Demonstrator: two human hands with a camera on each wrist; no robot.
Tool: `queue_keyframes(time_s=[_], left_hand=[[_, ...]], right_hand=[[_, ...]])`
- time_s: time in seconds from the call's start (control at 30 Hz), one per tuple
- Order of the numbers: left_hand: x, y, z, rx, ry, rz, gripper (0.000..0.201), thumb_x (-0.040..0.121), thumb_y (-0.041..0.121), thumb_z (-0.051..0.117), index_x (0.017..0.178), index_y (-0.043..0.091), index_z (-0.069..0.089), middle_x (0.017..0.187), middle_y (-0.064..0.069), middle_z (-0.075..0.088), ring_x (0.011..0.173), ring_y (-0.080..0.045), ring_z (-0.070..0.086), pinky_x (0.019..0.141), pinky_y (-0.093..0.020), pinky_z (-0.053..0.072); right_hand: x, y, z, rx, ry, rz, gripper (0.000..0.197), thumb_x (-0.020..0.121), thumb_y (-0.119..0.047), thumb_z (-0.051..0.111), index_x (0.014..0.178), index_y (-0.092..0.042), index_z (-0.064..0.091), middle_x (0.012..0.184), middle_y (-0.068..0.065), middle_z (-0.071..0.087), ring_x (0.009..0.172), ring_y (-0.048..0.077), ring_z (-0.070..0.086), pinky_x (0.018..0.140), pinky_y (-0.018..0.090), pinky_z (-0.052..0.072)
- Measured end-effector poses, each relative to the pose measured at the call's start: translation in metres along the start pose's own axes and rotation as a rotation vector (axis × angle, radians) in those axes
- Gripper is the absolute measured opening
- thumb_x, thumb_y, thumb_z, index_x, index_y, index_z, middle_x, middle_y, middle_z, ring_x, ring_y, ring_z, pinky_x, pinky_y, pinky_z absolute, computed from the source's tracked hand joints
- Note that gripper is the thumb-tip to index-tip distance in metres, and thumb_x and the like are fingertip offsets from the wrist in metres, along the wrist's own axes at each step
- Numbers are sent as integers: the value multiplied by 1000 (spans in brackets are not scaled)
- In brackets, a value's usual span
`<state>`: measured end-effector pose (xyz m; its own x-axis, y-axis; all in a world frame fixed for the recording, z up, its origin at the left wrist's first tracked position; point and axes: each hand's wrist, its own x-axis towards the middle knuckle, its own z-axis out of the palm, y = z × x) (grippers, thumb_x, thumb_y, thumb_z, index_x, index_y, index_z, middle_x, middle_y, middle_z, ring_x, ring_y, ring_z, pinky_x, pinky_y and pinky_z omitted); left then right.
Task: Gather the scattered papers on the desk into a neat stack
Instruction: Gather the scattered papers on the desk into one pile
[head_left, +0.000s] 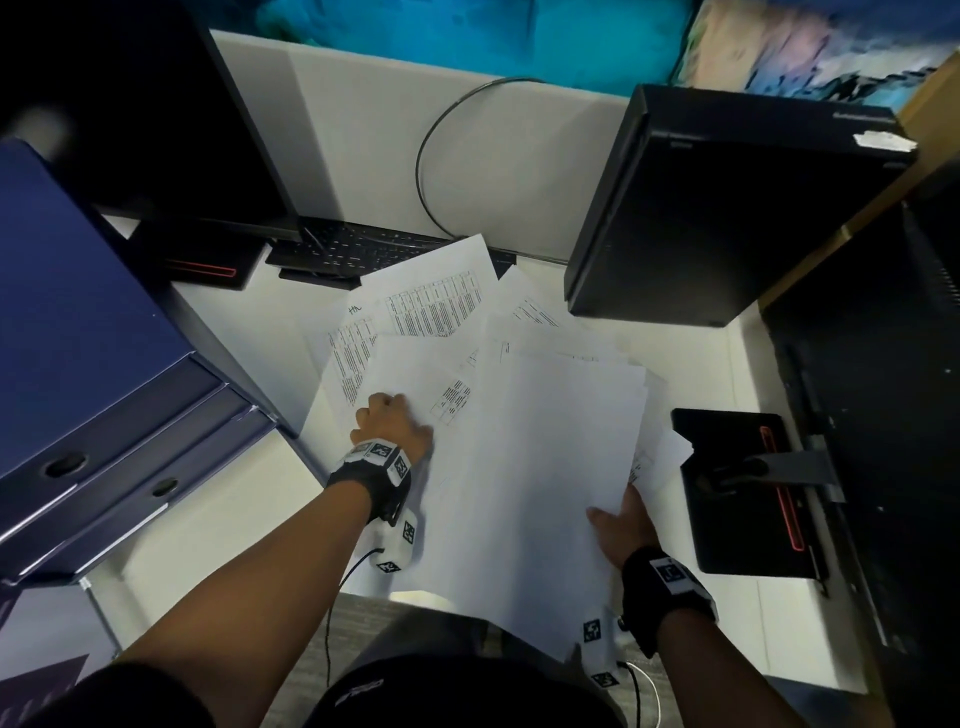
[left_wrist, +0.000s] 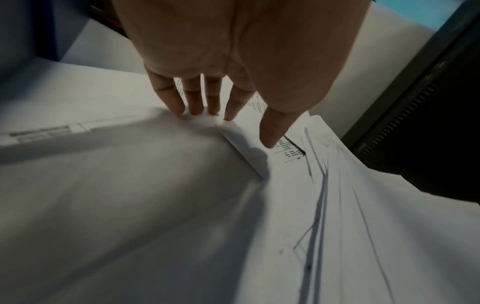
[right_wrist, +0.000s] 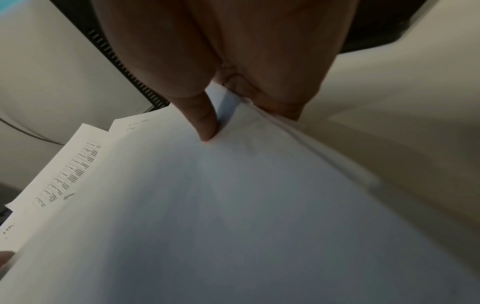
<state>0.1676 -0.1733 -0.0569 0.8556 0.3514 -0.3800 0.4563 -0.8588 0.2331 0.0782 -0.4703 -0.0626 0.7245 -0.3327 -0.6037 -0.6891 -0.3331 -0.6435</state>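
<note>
Several white papers lie fanned and overlapping in the middle of the white desk (head_left: 236, 322); the far sheets (head_left: 434, 306) show printed tables. My left hand (head_left: 390, 422) rests on a sheet at the pile's left side, its fingertips (left_wrist: 197, 110) pressing down on the paper and the thumb (left_wrist: 270, 135) spread apart. My right hand (head_left: 622, 525) holds the right edge of a large blank sheaf (head_left: 545, 457) that reaches over the desk's front edge. The thumb (right_wrist: 207, 125) lies on top of the sheaf (right_wrist: 233, 205) and the fingers (right_wrist: 281, 109) curl beneath it.
Blue file boxes (head_left: 88, 364) stand at the left. A black computer tower (head_left: 727, 208) stands at the back right, with a black monitor base (head_left: 737, 493) close to the right of the sheaf. A keyboard (head_left: 358, 249) and monitor (head_left: 145, 114) sit behind the papers.
</note>
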Motion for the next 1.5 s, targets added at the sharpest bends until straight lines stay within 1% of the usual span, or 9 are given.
queue_keyframes(time_s=[0.3, 0.43, 0.67, 0.83, 0.97, 1.17, 1.27, 1.37, 1.5], left_hand=[[9, 15, -3, -256, -178, -2, 51, 80, 42, 68, 118, 10, 59, 113, -10, 66, 98, -31, 64, 75, -29, 46], [5, 16, -14, -398, -258, 13, 27, 84, 39, 64, 100, 18, 69, 101, -8, 71, 86, -26, 66, 76, -29, 51], [15, 9, -83, -399, 27, -19, 41, 94, 23, 59, 135, 14, 56, 138, -14, 56, 123, -35, 55, 105, -38, 44], [17, -1, -156, -411, 343, 48, 27, 96, 17, 55, 120, 11, 65, 111, -18, 69, 94, -35, 66, 82, -34, 53], [3, 0, -204, -586, 530, 106, 32, 94, 22, 60, 123, 9, 65, 118, -16, 68, 108, -33, 64, 94, -36, 50], [-9, 0, -171, -1017, 143, 119, 16, 73, 22, 82, 86, 20, 72, 91, -10, 75, 87, -33, 73, 74, -49, 60], [-22, -1, -113, -987, -56, 56, 25, 69, 18, 87, 88, 17, 70, 91, -8, 75, 85, -30, 72, 73, -45, 61], [-29, -13, -56, -628, -214, 96, 41, 64, 29, 90, 95, 17, 66, 99, -6, 73, 89, -26, 69, 75, -36, 57], [-39, -25, -17, -382, -477, 112, 69, 68, 34, 87, 126, 19, 52, 121, 0, 62, 110, -21, 58, 97, -29, 44]], right_hand=[[3, 7, 2, 20, -7, 6, 53, 87, -2, 64, 137, -7, 48, 132, 14, 60, 120, 30, 58, 102, 33, 42], [5, 10, 2, 28, -14, 4, 53, 87, -2, 64, 137, -7, 48, 132, 13, 60, 121, 30, 58, 106, 37, 43], [8, 12, 4, 27, 8, 8, 50, 86, -2, 63, 134, -9, 50, 127, 15, 63, 115, 30, 60, 102, 36, 45], [5, 7, 4, 24, 12, 20, 48, 87, -2, 62, 133, -7, 51, 126, 14, 63, 116, 31, 60, 98, 32, 43], [5, 4, 3, 43, 4, 28, 46, 86, -2, 62, 131, -7, 53, 122, 13, 64, 108, 27, 61, 93, 28, 43], [7, 6, 6, 100, 5, 3, 43, 87, -12, 66, 128, -9, 57, 121, 8, 65, 105, 24, 62, 95, 35, 49], [5, 5, 6, 169, -16, 18, 43, 92, -17, 63, 133, -10, 54, 122, 8, 64, 112, 29, 61, 102, 42, 48], [4, 4, 3, 286, -44, 39, 40, 97, -13, 56, 136, -7, 52, 122, 8, 60, 111, 27, 58, 104, 39, 44], [0, 2, 2, 403, -66, 97, 31, 100, -16, 48, 130, -14, 54, 131, 12, 59, 120, 31, 56, 109, 49, 41]])
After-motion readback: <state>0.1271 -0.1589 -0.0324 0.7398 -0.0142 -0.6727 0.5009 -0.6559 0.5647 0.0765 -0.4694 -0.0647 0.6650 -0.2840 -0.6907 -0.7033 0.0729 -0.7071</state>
